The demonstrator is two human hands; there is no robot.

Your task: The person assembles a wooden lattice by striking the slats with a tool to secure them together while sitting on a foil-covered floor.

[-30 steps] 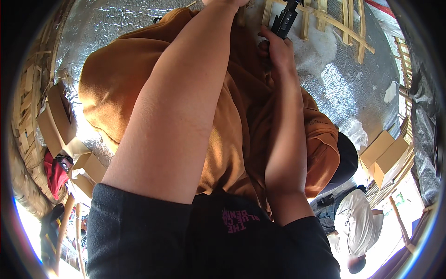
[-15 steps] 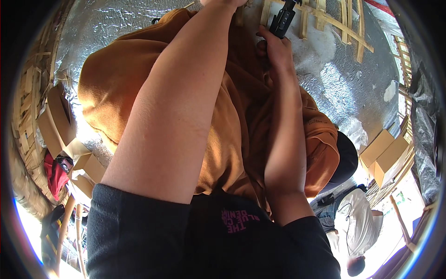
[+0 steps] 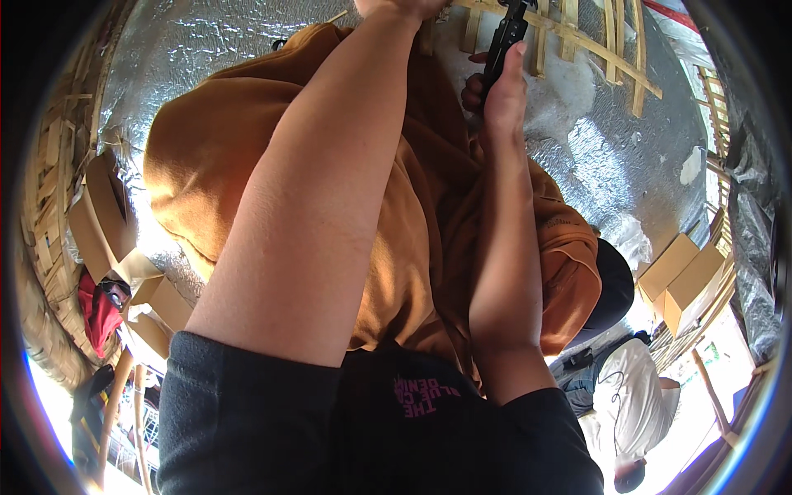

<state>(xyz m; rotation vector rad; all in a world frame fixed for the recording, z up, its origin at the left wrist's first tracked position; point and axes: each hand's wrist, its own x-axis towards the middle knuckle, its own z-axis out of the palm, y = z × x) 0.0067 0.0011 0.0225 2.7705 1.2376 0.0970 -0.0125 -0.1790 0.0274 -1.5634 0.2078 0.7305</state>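
My right hand (image 3: 505,97) is closed round the handle of a black hand tool (image 3: 505,43), with its thumb along the side. The tool's upper end runs out of the picture; its exact kind does not show. Just beyond it, a lattice of thin wooden strips (image 3: 569,33) rests on a silvery foil surface (image 3: 586,124). At the upper edge, my left hand (image 3: 402,8) is cut off and its fingers are hidden. Brown cloth (image 3: 239,157) covers my lap beneath both forearms.
Open cardboard boxes stand at the left (image 3: 103,210) and at the right (image 3: 681,272). A red cloth (image 3: 99,318) hangs by the left one. Toward the lower right is another person in a pale top (image 3: 631,388). Clear plastic sheeting (image 3: 752,239) lines the right side.
My right hand has turned on the black tool, its thumb now pointing up along the side. The tool has tilted and come slightly lower. My left hand has shifted slightly down and right.
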